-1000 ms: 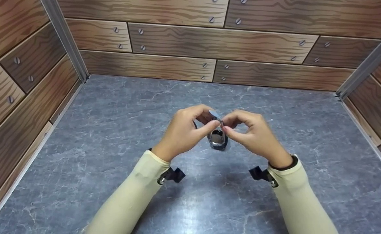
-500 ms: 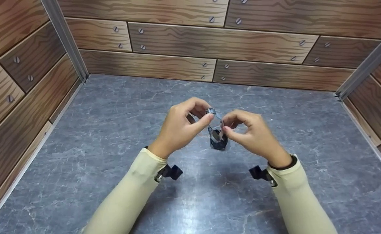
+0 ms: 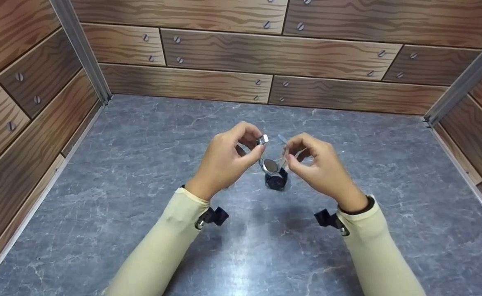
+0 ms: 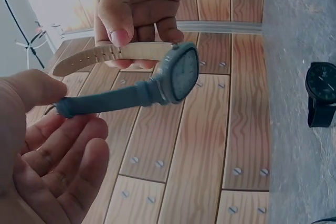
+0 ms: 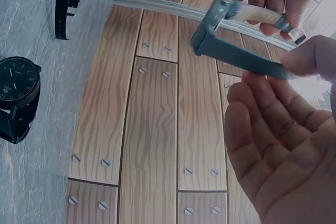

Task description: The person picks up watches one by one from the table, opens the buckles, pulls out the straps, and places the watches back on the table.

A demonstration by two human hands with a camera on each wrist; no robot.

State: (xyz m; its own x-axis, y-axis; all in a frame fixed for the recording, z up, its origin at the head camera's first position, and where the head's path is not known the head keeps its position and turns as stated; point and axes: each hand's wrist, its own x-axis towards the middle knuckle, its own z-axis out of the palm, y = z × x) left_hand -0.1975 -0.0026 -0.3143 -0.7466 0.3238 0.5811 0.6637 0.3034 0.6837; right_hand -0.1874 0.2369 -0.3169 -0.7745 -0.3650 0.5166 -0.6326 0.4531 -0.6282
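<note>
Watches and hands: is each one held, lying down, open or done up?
Blue watch: unfastened, held off the table.
Left hand: pinching its buckle end.
Right hand: pinching its holed strap.
Black watch: on the table, face showing; can't tell if fastened.
Second black watch: on the table, partly out of view.

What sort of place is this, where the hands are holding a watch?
Probably a staged recording booth: wood-print walls with metal corner posts bound three sides of a marbled grey tabletop, and each wrist wears a small black camera-like device.
</note>
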